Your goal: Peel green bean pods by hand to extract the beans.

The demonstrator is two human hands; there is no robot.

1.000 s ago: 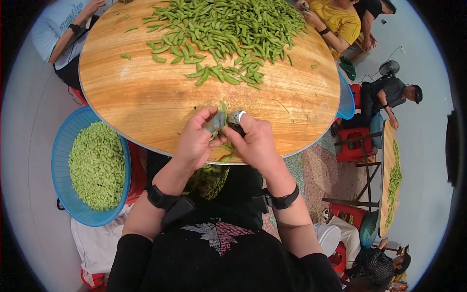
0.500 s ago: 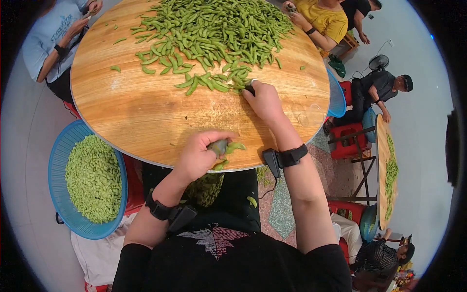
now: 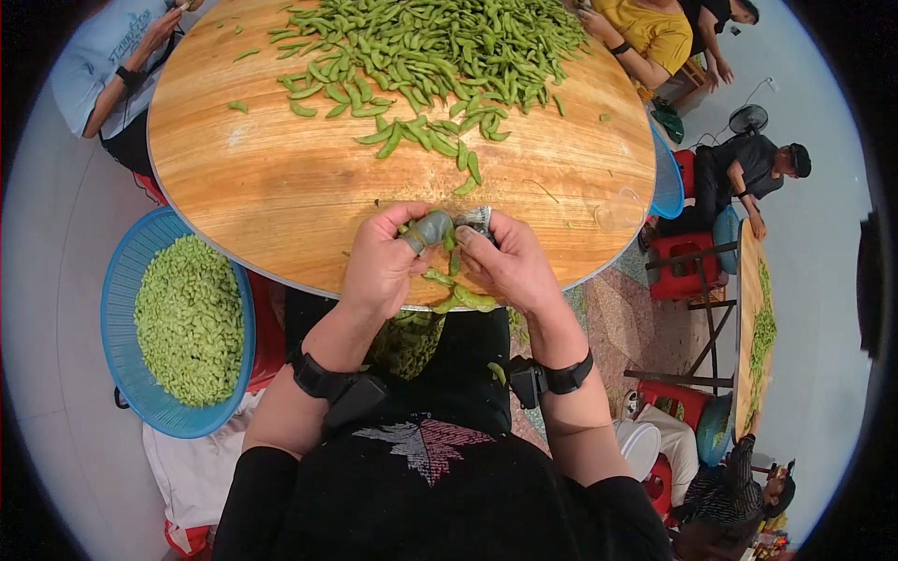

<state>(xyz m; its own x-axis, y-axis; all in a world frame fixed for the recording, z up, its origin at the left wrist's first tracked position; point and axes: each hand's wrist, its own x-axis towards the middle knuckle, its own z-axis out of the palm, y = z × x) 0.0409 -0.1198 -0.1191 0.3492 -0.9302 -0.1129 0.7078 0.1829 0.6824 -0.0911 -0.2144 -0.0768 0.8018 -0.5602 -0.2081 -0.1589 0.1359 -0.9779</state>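
Over the near edge of the round wooden table (image 3: 271, 187), my left hand (image 3: 376, 260) and my right hand (image 3: 514, 264) meet at a green soybean pod (image 3: 451, 251). Both hands are closed on it. A grey cover (image 3: 428, 230) sits on my left thumb, and a dark and silvery wrap (image 3: 475, 221) shows on my right fingers. Just below them, several pods or pod shells (image 3: 468, 297) lie at the table edge. My fingers partly hide the pod. A few loose pods (image 3: 472, 166) lie just beyond my hands, near the large soybean pod pile (image 3: 449, 56).
A blue basket (image 3: 245, 327) of shelled beans stands at my left. On the table's right lies a clear plastic piece (image 3: 617, 211). Co-workers sit at the far left and far right of the table. Another table (image 3: 746, 374) with people stands at the right.
My right hand has drawn back from the pile to meet my left hand at the table edge. My left hand has risen slightly, and a pod is now between both.
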